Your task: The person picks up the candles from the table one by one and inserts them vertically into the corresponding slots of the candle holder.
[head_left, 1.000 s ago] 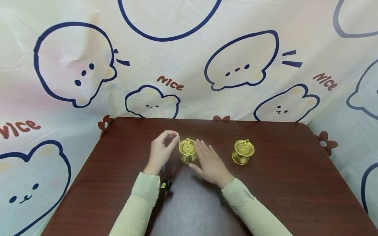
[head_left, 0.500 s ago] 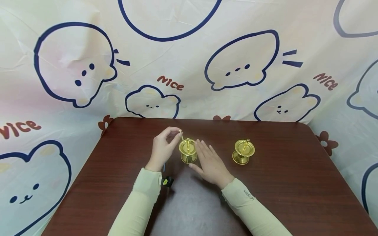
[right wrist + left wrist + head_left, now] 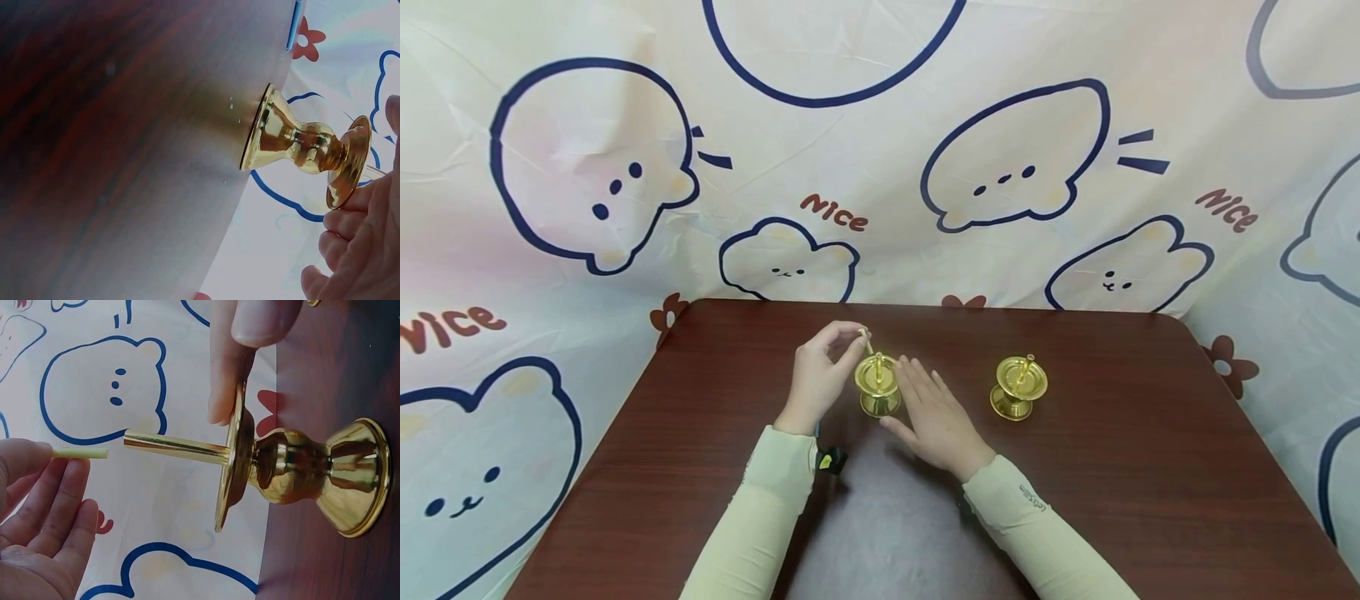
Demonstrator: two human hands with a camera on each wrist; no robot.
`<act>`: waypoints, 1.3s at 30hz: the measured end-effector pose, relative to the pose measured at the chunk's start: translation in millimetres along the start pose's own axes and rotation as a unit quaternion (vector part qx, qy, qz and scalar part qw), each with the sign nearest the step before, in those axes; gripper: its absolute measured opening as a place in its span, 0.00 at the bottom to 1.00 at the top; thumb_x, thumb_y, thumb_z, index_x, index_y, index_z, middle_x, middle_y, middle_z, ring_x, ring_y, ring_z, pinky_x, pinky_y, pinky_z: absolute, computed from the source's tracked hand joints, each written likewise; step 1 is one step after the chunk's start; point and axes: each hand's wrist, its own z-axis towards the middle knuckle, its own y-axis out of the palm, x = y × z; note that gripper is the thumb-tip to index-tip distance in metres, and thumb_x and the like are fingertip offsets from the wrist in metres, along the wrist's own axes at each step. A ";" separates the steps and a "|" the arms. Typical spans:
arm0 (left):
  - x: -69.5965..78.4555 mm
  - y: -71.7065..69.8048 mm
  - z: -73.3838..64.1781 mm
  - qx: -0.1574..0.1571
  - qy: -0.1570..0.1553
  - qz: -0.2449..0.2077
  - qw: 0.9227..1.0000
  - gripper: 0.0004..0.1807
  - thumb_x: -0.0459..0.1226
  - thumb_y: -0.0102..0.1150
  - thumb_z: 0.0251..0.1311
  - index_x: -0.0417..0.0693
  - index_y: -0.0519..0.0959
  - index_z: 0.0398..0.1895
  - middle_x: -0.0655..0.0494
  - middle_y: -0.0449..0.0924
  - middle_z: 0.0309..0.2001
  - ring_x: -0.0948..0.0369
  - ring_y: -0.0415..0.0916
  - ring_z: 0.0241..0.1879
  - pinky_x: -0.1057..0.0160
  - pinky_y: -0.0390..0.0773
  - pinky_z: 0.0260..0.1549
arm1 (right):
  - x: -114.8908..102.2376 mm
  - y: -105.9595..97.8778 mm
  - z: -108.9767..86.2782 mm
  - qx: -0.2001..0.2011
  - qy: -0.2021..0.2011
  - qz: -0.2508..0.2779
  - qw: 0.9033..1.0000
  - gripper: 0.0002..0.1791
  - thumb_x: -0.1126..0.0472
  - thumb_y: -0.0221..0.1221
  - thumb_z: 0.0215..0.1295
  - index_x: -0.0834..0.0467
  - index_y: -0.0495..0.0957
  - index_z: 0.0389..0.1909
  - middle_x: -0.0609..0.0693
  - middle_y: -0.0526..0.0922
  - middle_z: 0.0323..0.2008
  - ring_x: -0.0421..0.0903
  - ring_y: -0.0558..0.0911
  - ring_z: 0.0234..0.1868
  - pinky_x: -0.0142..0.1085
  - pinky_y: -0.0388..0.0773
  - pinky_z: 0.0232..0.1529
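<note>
My left hand (image 3: 820,371) pinches a short, thin pale-yellow stick (image 3: 84,453) between thumb and fingertips. The stick's free end points at the open tip of the upright tube on a brass stick holder (image 3: 290,465), with a small gap between them in the left wrist view. That holder has a round dish and a flared foot, and it stands on the table. My right hand (image 3: 936,417) has its fingers straight, with the fingertips against the dish's rim. A matching brass holder (image 3: 1018,385) stands farther right, apart from both hands.
The dark reddish-brown table (image 3: 1120,467) backs onto a printed cloth (image 3: 887,150) with cartoon bears. A thin blue object (image 3: 294,25) shows near the table's edge in the right wrist view. A black wrist device (image 3: 831,461) sits at the left cuff.
My left hand has shifted to the right and slightly away with the stick, from left of the dish to above its far side. The right hand and both holders have stayed in place.
</note>
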 end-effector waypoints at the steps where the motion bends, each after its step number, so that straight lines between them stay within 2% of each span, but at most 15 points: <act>1: 0.1 0.4 0.1 0.000 0.001 -0.003 1.000 0.09 0.37 0.63 0.70 0.44 0.83 0.49 0.53 0.87 0.46 0.56 0.84 0.51 0.50 0.81 0.54 | 0.1 0.0 -0.1 0.000 0.000 0.001 1.000 0.46 0.34 0.46 0.75 0.61 0.48 0.80 0.54 0.48 0.81 0.49 0.44 0.81 0.47 0.44 0.78; 12: -0.4 5.4 -1.8 0.002 -0.017 -0.021 1.000 0.09 0.37 0.64 0.68 0.45 0.84 0.48 0.51 0.87 0.46 0.55 0.83 0.53 0.53 0.80 0.55 | -0.9 -0.2 -1.4 0.008 -0.003 0.009 1.000 0.45 0.36 0.48 0.76 0.61 0.48 0.80 0.55 0.49 0.80 0.50 0.45 0.81 0.49 0.45 0.78; 24: 0.7 6.5 -0.9 0.002 -0.008 -0.006 1.000 0.09 0.38 0.64 0.69 0.46 0.84 0.48 0.54 0.87 0.46 0.57 0.84 0.52 0.52 0.81 0.54 | -0.6 0.4 -0.9 0.008 0.000 0.009 1.000 0.45 0.36 0.47 0.76 0.61 0.49 0.80 0.55 0.49 0.80 0.50 0.45 0.81 0.48 0.44 0.78; 39: -1.0 9.4 -0.5 0.000 0.001 0.001 1.000 0.08 0.35 0.64 0.68 0.45 0.84 0.47 0.53 0.87 0.45 0.56 0.84 0.51 0.53 0.81 0.53 | -1.6 -1.2 -1.3 0.011 -0.001 0.011 1.000 0.45 0.36 0.47 0.76 0.61 0.49 0.80 0.56 0.50 0.80 0.51 0.47 0.81 0.49 0.47 0.77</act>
